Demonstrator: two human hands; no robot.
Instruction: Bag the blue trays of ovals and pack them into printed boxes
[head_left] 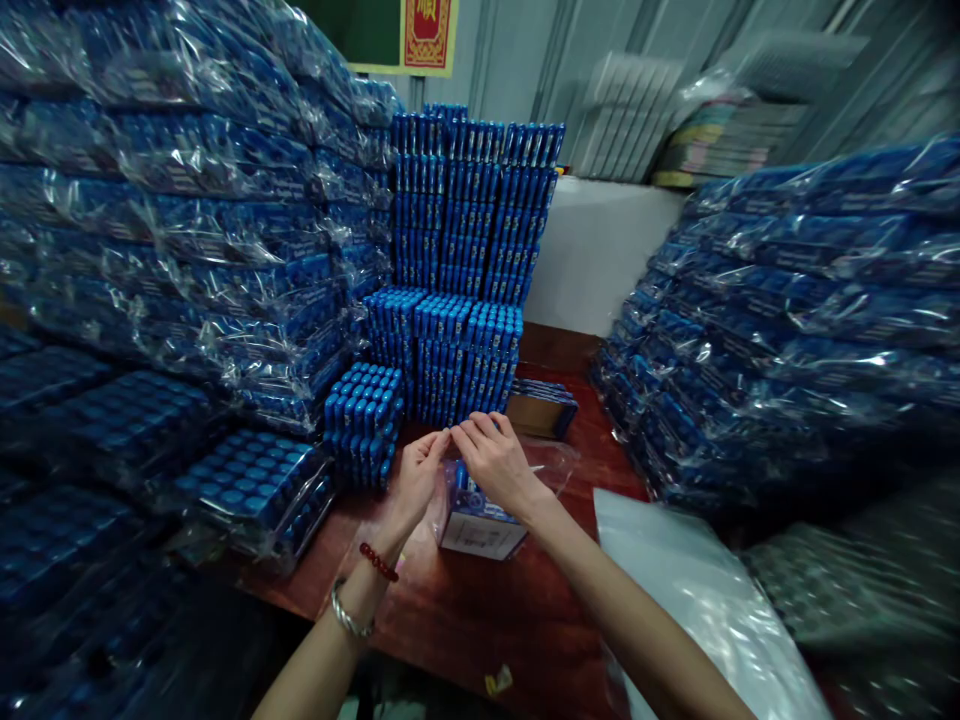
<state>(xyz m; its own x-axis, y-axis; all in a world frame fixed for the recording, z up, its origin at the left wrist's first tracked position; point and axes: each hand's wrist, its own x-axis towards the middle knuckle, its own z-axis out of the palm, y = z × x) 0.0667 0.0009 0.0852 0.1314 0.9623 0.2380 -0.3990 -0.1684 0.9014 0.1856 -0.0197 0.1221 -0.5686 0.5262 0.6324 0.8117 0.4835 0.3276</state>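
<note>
A small blue-and-white box point(482, 532) rests on the table inside a clear plastic bag point(551, 462), with some blue cylinders point(463, 476) partly showing at its top. Above the box, my left hand point(420, 470) pinches with thumb and index finger at what looks like the bag's edge. My right hand point(495, 460) meets it fingertip to fingertip, its fingers bent down and closed on the same thin film. The exact spot of its grip is hidden behind the hand. A red bead bracelet and a silver bangle circle my left wrist.
Tall stacks of blue cylinders point(469, 215) stand behind. Film-wrapped packs rise at left point(217, 190) and right point(817, 310). Flat printed cartons point(541, 408) lie behind the box. A pile of clear plastic bags point(675, 580) covers the table's point(465, 630) right side.
</note>
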